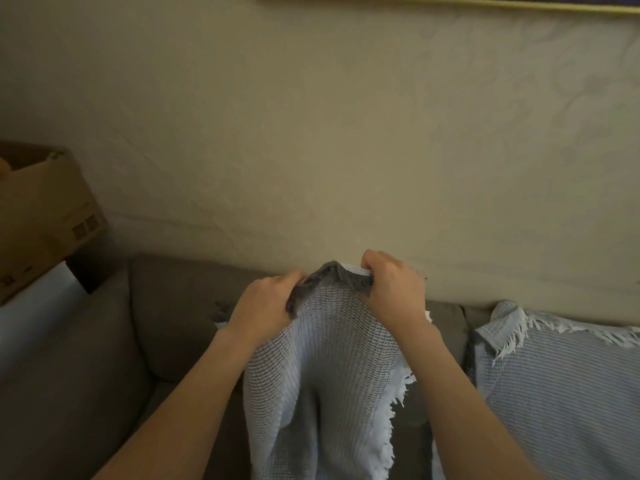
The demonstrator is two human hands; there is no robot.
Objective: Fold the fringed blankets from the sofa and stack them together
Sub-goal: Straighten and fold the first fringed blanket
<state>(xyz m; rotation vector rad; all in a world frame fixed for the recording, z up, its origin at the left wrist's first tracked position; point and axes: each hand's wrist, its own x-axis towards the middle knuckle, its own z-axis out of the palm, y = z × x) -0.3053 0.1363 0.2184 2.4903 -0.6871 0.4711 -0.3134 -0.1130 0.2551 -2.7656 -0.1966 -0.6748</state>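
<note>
A pale blue waffle-weave blanket (pixel 325 368) with white fringe hangs in front of me, held up by its top edge. My left hand (pixel 266 303) grips that edge on the left and my right hand (pixel 391 289) grips it on the right, the two hands close together. The cloth drapes down past the bottom of the view, its fringe running down the right side. A second fringed blue blanket (pixel 561 386) lies spread over the sofa at the right.
A grey-brown sofa (pixel 166 313) stands against a beige wall. A cardboard box (pixel 45 209) sits at the left beside the sofa arm. A picture frame edge (pixel 450 1) crosses the top of the wall.
</note>
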